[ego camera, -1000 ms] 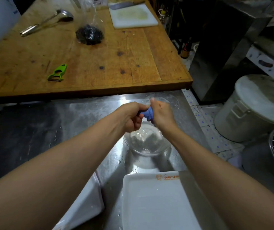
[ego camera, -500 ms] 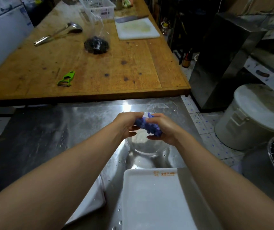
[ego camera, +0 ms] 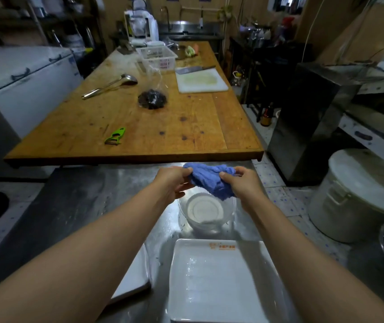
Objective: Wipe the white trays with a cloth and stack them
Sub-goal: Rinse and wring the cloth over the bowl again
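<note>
While both my arms reach out over the wet stainless-steel counter (ego camera: 88, 201), my hands hold a crumpled blue cloth (ego camera: 209, 179) between them in the air. My left hand (ego camera: 173, 183) pinches the cloth's left end with fingers and thumb, and my right hand (ego camera: 242, 183) grips its right end with the fingers curled round it, so the cloth hangs bunched in the middle. Directly below the cloth sits a clear round bowl (ego camera: 206, 213), which stands on the counter just beyond the nearest tray.

That square white tray with an orange mark on its far rim (ego camera: 216, 280) lies flat on the counter near me, between my forearms, with water drops on its surface. A second white tray (ego camera: 132, 280) lies to its left, partly hidden under my left forearm; the two are close, but I cannot tell whether they touch.

Beyond the counter stands a long wooden table (ego camera: 186, 127). On it lie a green peeler (ego camera: 115, 135) toward the near left, a metal ladle (ego camera: 112, 85) farther back, a clear plastic bag with something dark in it (ego camera: 152, 97), a white cutting board (ego camera: 201, 80) on the right with a knife (ego camera: 193, 69) at its far edge, and a white plastic basket (ego camera: 157, 57). To the right, on the floor, stands a large pale lidded bin (ego camera: 358, 197).
</note>
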### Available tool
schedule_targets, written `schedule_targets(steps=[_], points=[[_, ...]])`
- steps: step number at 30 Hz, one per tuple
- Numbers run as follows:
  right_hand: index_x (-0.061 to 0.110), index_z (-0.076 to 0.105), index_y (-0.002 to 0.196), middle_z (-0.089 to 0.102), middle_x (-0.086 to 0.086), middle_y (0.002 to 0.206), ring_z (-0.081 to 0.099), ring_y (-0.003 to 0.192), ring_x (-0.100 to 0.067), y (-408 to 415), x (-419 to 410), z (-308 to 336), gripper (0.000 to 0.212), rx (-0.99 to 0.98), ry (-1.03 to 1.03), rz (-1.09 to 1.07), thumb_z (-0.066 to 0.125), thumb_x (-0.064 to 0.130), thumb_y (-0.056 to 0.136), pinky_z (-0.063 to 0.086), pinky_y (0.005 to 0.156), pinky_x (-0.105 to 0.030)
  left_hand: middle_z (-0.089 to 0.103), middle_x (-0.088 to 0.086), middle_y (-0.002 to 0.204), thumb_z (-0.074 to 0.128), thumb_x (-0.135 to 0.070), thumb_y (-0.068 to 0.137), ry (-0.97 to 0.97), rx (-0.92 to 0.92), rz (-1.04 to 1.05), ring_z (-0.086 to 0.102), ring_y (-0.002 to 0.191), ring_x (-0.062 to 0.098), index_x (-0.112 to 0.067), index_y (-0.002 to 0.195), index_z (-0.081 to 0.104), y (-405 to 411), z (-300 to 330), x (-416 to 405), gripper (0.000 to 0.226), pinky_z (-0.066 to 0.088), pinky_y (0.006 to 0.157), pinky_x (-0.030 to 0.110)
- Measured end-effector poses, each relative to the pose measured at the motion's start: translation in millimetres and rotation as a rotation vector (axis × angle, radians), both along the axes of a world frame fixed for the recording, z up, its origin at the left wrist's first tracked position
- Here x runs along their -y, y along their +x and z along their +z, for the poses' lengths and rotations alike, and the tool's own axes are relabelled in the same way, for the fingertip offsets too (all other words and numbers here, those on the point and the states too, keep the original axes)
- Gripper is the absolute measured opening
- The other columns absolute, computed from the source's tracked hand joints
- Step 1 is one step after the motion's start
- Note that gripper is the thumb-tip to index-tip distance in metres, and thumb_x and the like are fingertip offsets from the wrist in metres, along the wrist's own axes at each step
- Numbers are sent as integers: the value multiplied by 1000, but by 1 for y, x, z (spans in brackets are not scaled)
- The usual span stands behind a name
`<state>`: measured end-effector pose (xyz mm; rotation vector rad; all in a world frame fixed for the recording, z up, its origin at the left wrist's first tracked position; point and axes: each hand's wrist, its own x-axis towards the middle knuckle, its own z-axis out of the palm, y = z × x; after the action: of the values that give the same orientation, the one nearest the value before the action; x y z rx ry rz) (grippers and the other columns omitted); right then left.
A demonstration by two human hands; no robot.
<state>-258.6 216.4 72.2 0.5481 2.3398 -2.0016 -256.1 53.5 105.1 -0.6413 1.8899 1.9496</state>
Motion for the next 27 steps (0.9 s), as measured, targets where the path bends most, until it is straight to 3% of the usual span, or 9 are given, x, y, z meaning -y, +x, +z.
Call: schedule_targets(steps=[4, 8, 10, 14, 17, 19, 21, 23, 27], points=[[13, 57, 106, 63, -11, 107, 62, 92, -23, 10, 9, 23, 23, -12, 63, 47, 67, 19, 86, 55, 74, -37, 65, -1, 78, 56, -18, 93, 20, -83, 87, 61, 68, 11, -17, 86, 59, 11, 21, 12, 8, 43, 62, 29], [16, 52, 120, 47, -10, 127, 48, 108, -17, 20, 33, 52, 45, -132, 37, 252, 64, 0, 80, 42, 75, -25, 61, 4, 76, 59, -17, 91, 27, -171, 112, 58, 67, 15, -15, 80, 56, 24, 43, 29, 12, 46, 59, 26], [20, 48, 124, 43, -5, 131, 41, 117, -14, 27, 49, 66, 53, -182, 8, 411, 69, 5, 78, 39, 80, -23, 59, 6, 79, 59, -14, 91, 26, -224, 131, 58, 69, 16, -12, 88, 56, 31, 55, 38, 5, 49, 60, 28], [13, 51, 115, 59, -1, 112, 58, 99, -9, 42, 86, 85, 54, -191, 53, 643, 81, 19, 71, 48, 75, -17, 60, 9, 84, 66, -12, 87, -13, -295, 166, 59, 77, 23, -10, 96, 54, 44, 75, 65, 15, 51, 69, 33], [18, 59, 100, 67, 2, 93, 64, 84, -5, 49, 112, 92, 25, -215, 97, 750, 74, 17, 79, 49, 66, -12, 60, 11, 80, 67, -10, 85, -27, -324, 99, 55, 68, 21, -10, 89, 56, 56, 87, 92, 12, 46, 52, 24], [11, 66, 93, 70, -6, 89, 63, 79, -12, 50, 126, 96, 12, -254, 154, 688, 61, 4, 84, 49, 69, -22, 60, 9, 79, 66, -9, 85, -47, -339, 62, 54, 66, 18, -11, 88, 59, 63, 93, 111, 8, 43, 54, 24], [5, 67, 85, 65, -13, 80, 56, 73, -16, 48, 138, 101, 22, -260, 208, 598, 48, -6, 81, 44, 68, -34, 61, 5, 78, 64, -9, 87, -110, -358, 67, 57, 68, 14, -14, 84, 61, 68, 99, 132, 7, 44, 57, 23], [4, 65, 80, 56, -10, 72, 48, 68, -16, 47, 150, 104, 27, -304, 296, 523, 41, -9, 78, 37, 65, -34, 58, 3, 72, 62, -11, 89, -293, -401, 71, 52, 64, 12, -16, 76, 60, 71, 99, 152, 14, 40, 53, 22], [9, 63, 103, 63, -10, 91, 59, 87, -24, 52, 180, 110, 26, -325, 475, 419, 49, 1, 82, 46, 69, -34, 53, 6, 68, 59, -22, 92, -588, -473, 5, 45, 63, 15, -13, 70, 57, 84, 92, 189, 23, 34, 56, 25]])
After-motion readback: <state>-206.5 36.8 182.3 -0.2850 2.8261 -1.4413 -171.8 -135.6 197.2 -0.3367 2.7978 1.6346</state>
